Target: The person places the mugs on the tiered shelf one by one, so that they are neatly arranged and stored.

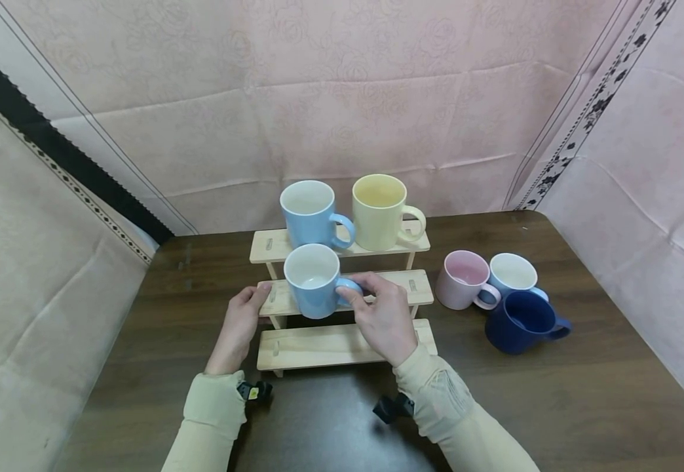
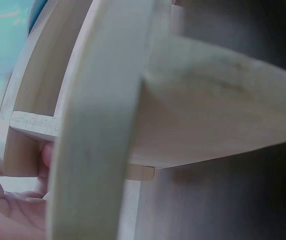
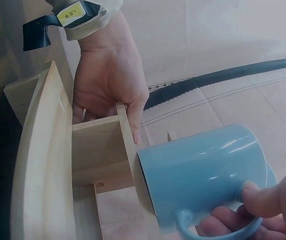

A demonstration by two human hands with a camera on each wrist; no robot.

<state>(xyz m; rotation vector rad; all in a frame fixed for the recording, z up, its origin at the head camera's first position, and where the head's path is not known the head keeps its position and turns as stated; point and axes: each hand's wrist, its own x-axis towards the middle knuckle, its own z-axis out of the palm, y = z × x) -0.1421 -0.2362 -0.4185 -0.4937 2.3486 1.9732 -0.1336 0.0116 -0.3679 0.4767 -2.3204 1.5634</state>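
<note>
A light blue mug (image 1: 311,288) stands upright at the middle step of a three-tier wooden stand (image 1: 301,347). My right hand (image 1: 384,318) pinches its handle between thumb and fingers; in the right wrist view the mug's (image 3: 202,172) base meets the step's board. At the left end of that same step, my left hand (image 1: 242,324) grips the board, thumb on top and fingers beneath, as the left wrist view shows around the wooden edge (image 2: 20,150). On the top step sit another light blue mug (image 1: 306,219) and a pale yellow mug (image 1: 374,223).
Right of the stand, a pink mug (image 1: 456,288), a light blue mug with a white inside (image 1: 513,269) and a dark blue mug (image 1: 515,331) cluster on the dark wooden table (image 1: 601,367). Pale patterned cloth (image 1: 342,118) hangs behind and along both sides.
</note>
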